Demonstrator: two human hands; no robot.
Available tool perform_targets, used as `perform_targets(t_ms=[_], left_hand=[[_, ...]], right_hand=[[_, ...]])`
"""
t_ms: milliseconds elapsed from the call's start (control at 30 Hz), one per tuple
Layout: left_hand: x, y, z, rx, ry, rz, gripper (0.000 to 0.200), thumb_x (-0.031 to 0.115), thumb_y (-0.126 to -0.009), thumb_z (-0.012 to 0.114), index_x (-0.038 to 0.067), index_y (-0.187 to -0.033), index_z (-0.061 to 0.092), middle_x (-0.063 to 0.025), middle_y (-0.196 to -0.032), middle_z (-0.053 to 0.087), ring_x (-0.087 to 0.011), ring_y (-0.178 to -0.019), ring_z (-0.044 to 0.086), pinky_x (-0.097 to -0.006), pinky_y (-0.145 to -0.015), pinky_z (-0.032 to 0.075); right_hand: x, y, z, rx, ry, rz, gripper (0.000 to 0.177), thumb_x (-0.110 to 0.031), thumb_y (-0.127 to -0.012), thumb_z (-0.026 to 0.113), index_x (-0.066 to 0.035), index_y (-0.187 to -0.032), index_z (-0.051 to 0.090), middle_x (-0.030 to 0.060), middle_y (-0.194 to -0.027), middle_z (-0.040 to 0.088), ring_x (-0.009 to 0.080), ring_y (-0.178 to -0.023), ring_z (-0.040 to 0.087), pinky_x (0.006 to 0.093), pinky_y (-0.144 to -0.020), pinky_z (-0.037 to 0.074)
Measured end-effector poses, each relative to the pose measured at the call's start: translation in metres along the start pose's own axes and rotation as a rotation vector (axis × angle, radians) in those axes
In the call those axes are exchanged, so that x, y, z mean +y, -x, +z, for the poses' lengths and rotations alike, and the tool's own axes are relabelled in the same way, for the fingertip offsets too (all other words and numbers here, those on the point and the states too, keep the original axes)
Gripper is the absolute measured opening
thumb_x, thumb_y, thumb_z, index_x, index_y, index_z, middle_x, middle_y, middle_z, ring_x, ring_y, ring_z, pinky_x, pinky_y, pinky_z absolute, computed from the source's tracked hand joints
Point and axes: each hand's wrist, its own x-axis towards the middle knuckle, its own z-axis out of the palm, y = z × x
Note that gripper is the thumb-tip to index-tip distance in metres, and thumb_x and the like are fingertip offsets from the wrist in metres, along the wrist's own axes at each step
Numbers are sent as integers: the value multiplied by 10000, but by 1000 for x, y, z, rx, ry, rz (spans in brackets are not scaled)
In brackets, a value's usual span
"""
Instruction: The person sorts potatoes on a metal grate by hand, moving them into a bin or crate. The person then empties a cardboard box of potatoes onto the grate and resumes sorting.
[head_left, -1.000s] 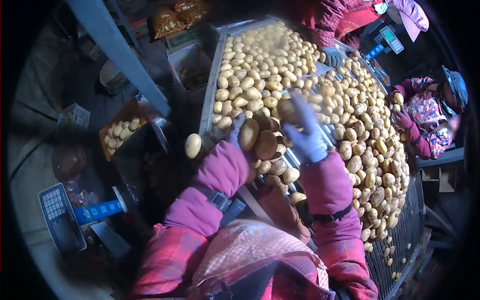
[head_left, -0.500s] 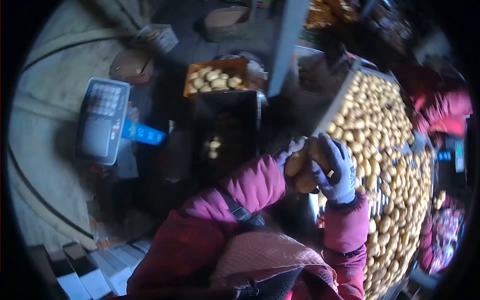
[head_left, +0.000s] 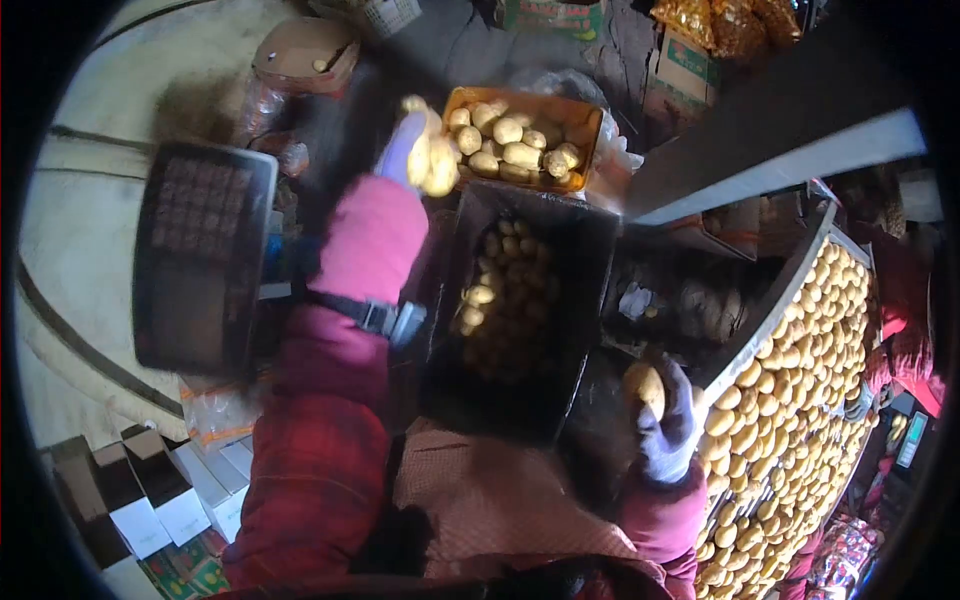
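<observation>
My left hand point(head_left: 403, 152), in a pale purple glove, reaches out beside the left end of an orange crate point(head_left: 592, 140) of potatoes. Its fingers are wrapped round several potatoes point(head_left: 434, 165), partly smeared by motion. My right hand point(head_left: 668, 425), also gloved, is closed on one potato point(head_left: 645, 388) near the edge of the sorting table point(head_left: 715, 384). Between the two arms stands a deep black crate point(head_left: 585, 300) with potatoes point(head_left: 510, 275) in its shadowed bottom. Many potatoes point(head_left: 770, 430) cover the sorting table on the right.
A scale display point(head_left: 205, 250) stands to the left. A metal beam point(head_left: 780, 185) crosses at upper right. White boxes point(head_left: 160, 520) sit at lower left, a cardboard container point(head_left: 305, 58) at the top. A co-worker's pink sleeve point(head_left: 910, 370) shows at far right.
My hands have parted. The left one has swung up and left with potatoes to the orange crate; the right stays near the table edge with one potato. The view has turned left.
</observation>
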Motion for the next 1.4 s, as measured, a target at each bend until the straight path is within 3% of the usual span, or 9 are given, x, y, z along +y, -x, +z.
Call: perform_targets(t_ms=[67, 167, 300, 467, 667, 833, 933, 1267, 1400], left_hand=[[-3, -17, 56, 373, -452, 216, 470, 369, -814, 652, 193, -1204, 460, -58, -981, 529, -209, -857, 556, -339, -682, 522], [-52, -117, -31, -22, -1445, 507, 749, 325, -727, 753, 158, -1360, 388, -112, -1279, 490, -344, -1146, 477, -444, -994, 390], [-105, -141, -49, 4, -2521, -5, 657, 537, -832, 464, 406, -1434, 236, -23, -1458, 319, -380, -1357, 164, -545, -1067, 251], [-90, -162, -57, -57, -2491, 67, 520, 518, -859, 425, 439, -1367, 345, -36, -1452, 336, -335, -1362, 194, -582, -1063, 171], [-105, -168, -66, 56, -2354, 182, 429, 450, -838, 468, 426, -1266, 463, -39, -1424, 342, -345, -1364, 192, -619, -1014, 249], [-107, -167, -72, 82, -2332, 354, 399, 409, -831, 501, 397, -1231, 506, -31, -1389, 380, -332, -1333, 239, -609, -997, 276], [-111, -165, -76, 101, -2338, 390, 401, 437, -841, 488, 399, -1239, 503, -33, -1386, 394, -329, -1334, 238, -612, -1001, 269], [-95, -161, -69, -47, -2410, 174, 493, 503, -845, 474, 379, -1321, 443, -19, -1422, 352, -284, -1326, 250, -604, -1000, 272], [-90, -148, -75, -125, -2274, 189, 557, 414, -815, 610, 259, -1324, 445, -134, -1270, 487, -336, -1179, 448, -469, -983, 379]], right_hand=[[14, -8, 18, 21, -192, 70, 657, -365, -836, 668, 70, -1271, 438, 155, -1144, 578, 232, -1034, 557, 335, -914, 430], [18, -29, 38, 68, -81, 94, 495, -255, -855, 656, 46, -1210, 486, 152, -1053, 613, 211, -921, 595, 328, -817, 480], [56, -43, 41, 68, 115, 25, 419, -160, -855, 637, 48, -1192, 498, 138, -1040, 599, 204, -882, 597, 313, -798, 484], [50, -105, 55, 64, 41, 205, 705, -368, -844, 653, 85, -1315, 390, 175, -1233, 513, 243, -1120, 511, 347, -973, 395], [37, -204, 96, 183, 324, -159, 518, -144, -819, 641, 76, -1256, 468, 195, -1137, 558, 280, -1028, 577, 375, -916, 440], [49, -257, 115, 181, -25, -179, 689, 34, -878, 508, -41, -1463, 152, 165, -1380, 396, 196, -1189, 464, 264, -887, 428], [62, -231, 123, 186, -2, -175, 601, -4, -819, 601, 59, -1359, 344, 208, -1368, 402, 278, -1258, 412, 382, -1059, 300], [2, -126, 92, -113, 391, -116, 413, -80, -814, 589, 57, -1200, 531, 221, -1181, 572, 346, -1064, 583, 376, -912, 454], [-15, -90, 75, -102, 396, -173, 371, -193, -814, 614, -30, -1144, 571, 159, -1147, 593, 317, -946, 604, 390, -784, 471]])
